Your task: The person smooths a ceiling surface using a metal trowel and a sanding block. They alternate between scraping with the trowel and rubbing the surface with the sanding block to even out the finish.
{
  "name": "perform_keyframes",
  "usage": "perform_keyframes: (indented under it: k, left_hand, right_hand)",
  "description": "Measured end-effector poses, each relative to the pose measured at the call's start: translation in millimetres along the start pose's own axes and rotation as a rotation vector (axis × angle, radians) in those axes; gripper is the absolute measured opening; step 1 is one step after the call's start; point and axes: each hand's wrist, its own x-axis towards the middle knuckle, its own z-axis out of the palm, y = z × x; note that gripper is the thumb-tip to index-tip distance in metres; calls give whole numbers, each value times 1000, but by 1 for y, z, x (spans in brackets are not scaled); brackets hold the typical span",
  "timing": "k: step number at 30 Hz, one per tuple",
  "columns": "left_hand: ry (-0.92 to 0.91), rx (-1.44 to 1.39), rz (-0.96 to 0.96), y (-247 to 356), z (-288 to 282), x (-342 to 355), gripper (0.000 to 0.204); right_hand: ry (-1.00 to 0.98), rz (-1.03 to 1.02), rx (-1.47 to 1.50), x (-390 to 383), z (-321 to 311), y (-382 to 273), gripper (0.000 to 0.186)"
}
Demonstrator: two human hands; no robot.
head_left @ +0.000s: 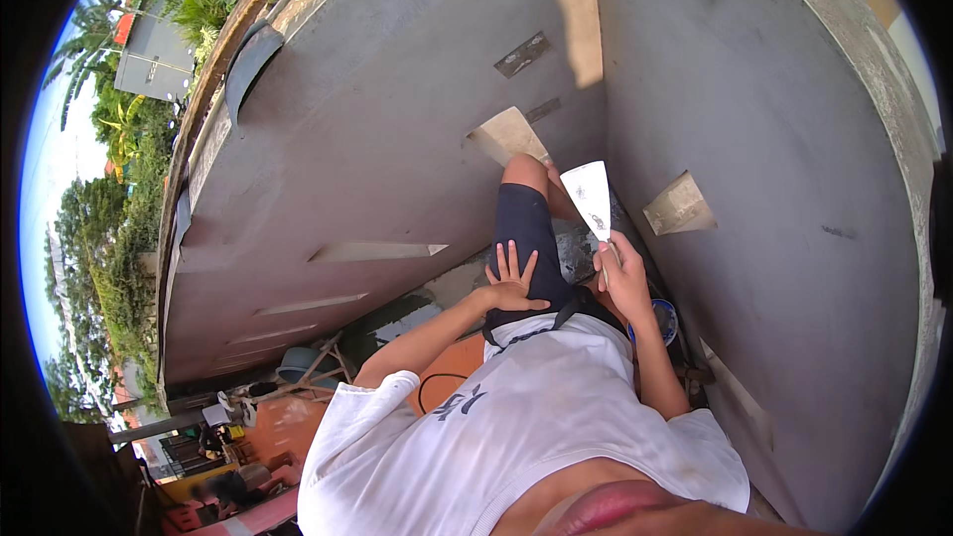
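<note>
My right hand (625, 276) is closed around the handle of a wide putty knife (588, 193). Its pale, flared blade points up and carries some dark smudges. The blade stands apart from the grey walls, in front of the corner where they meet. My left hand (511, 284) rests on my thigh over dark shorts (523, 228), fingers spread and holding nothing. Close by my right forearm is a round container with a blue rim (667, 316), partly hidden by the arm.
A grey left wall (377, 139) and right wall (784, 179) meet ahead of me, with lighter rectangular patches (681, 206). Long slots (377, 251) line the left wall. Lower left stand a wooden frame (323, 367) and a grey-blue basin (296, 365). Plants (119, 258) show beyond the wall.
</note>
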Motion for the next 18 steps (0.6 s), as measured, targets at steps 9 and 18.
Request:
perform_keyframes:
  k: [9,18]
  left_hand:
    - [-338,-21,-276,61,-89,27,117]
    - [110,-1658,582,15,-83,-12,84]
  right_hand:
    - [-7,-13,36,21,15,-23,31]
    - [-265,42,45,23,38,6,32]
